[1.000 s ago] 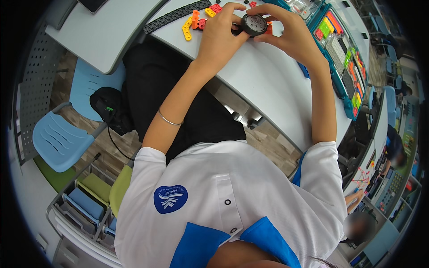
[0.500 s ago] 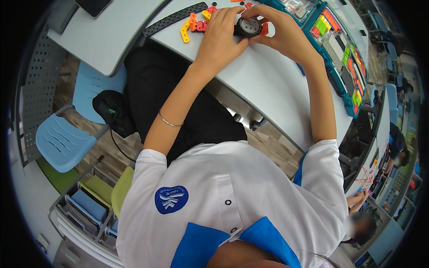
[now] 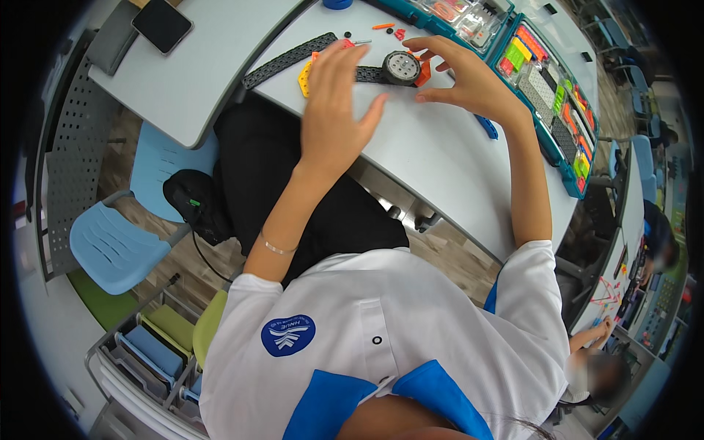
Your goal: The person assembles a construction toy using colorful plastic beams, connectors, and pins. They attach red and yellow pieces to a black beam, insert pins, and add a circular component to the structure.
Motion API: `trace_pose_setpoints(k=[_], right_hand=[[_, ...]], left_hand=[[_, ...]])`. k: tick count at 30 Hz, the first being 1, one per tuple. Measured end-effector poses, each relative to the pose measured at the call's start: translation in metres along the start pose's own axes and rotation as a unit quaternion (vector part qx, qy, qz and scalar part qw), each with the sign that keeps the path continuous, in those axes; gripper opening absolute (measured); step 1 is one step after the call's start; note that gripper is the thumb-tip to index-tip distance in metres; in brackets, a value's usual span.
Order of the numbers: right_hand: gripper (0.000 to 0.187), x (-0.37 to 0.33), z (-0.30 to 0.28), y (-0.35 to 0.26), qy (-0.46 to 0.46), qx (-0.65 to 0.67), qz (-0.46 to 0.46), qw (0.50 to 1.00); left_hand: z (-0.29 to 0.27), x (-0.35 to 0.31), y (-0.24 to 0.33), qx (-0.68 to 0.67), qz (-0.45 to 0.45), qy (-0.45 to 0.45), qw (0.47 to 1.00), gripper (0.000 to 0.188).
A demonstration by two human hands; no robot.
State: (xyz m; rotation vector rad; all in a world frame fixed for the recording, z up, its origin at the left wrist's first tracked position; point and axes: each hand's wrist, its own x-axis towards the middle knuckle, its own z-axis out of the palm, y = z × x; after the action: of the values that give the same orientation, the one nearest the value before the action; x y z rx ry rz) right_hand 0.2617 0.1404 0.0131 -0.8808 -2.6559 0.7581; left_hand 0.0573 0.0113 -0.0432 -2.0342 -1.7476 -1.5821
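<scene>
My left hand (image 3: 337,114) is raised over the near edge of the white table, open with its fingers spread, slightly smeared. It partly hides a yellow angled piece (image 3: 305,79) and some orange and red parts. My right hand (image 3: 466,81) is open too, its thumb and fingers apart around the right side of a grey-and-black wheel (image 3: 402,67). The wheel is joined to a black perforated beam (image 3: 370,75), with an orange piece (image 3: 424,72) beside it near my right fingers; whether they touch it I cannot tell. A long black slatted strip (image 3: 290,61) lies to the left.
Small orange (image 3: 383,26) and red (image 3: 400,34) parts lie beyond the wheel. A blue piece (image 3: 486,127) sits near my right wrist. An open teal case (image 3: 576,172) of colourful building parts stands at right. A phone (image 3: 163,26) lies on the adjoining table (image 3: 165,81).
My left hand has come off the wheel and moved left and nearer, fingers spreading. My right fingers have opened away from the wheel. The view has shifted slightly.
</scene>
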Motion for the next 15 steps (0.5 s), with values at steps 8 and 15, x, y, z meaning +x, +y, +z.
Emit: trace_pose_setpoints(k=[8,15], right_hand=[[0.079,0.006,0.016,0.002,0.000,-0.011,-0.008,1.000],[0.066,0.010,0.014,-0.009,-0.031,0.019,0.023,0.999]], left_hand=[[-0.047,0.000,-0.040,0.023,-0.099,-0.023,0.995,0.072],[-0.049,-0.005,-0.040,0.000,-0.147,-0.062,0.987,0.057]])
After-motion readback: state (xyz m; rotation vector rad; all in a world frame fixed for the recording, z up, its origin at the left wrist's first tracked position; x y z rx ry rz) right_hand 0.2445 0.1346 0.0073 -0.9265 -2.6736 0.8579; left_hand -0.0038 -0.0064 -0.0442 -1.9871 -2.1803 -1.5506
